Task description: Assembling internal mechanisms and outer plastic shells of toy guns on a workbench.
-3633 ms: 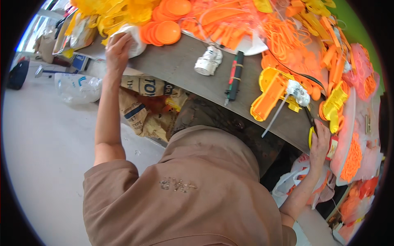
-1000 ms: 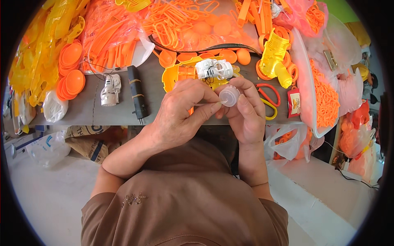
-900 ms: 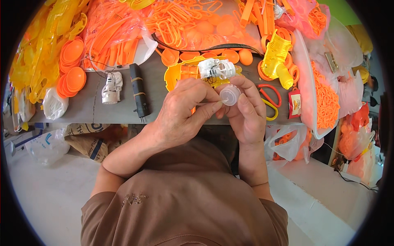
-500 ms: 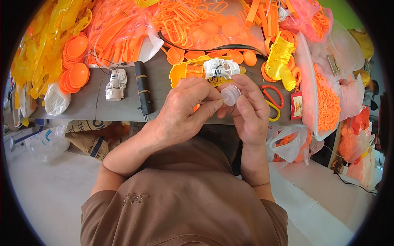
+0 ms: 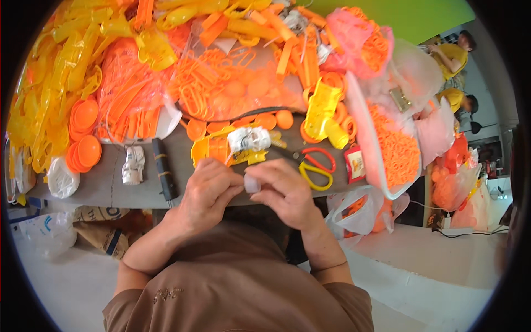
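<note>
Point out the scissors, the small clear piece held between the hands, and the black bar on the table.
scissors (image 5: 316, 166), head view, on the yellow handle loop.
small clear piece (image 5: 251, 184), head view, on its visible face between the fingers.
black bar (image 5: 165, 176), head view, mid-length.

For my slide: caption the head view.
Both hands, left and right, pinch a small clear cap above scissors.

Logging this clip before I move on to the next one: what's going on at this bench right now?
A person in a brown shirt holds a small clear plastic piece between both hands, left hand and right hand, at the near edge of a grey table. Just beyond the hands lie a yellow plastic part with a white crumpled bundle on it, and orange-and-yellow scissors. Heaps of orange and yellow plastic parts cover the table's far side.
</note>
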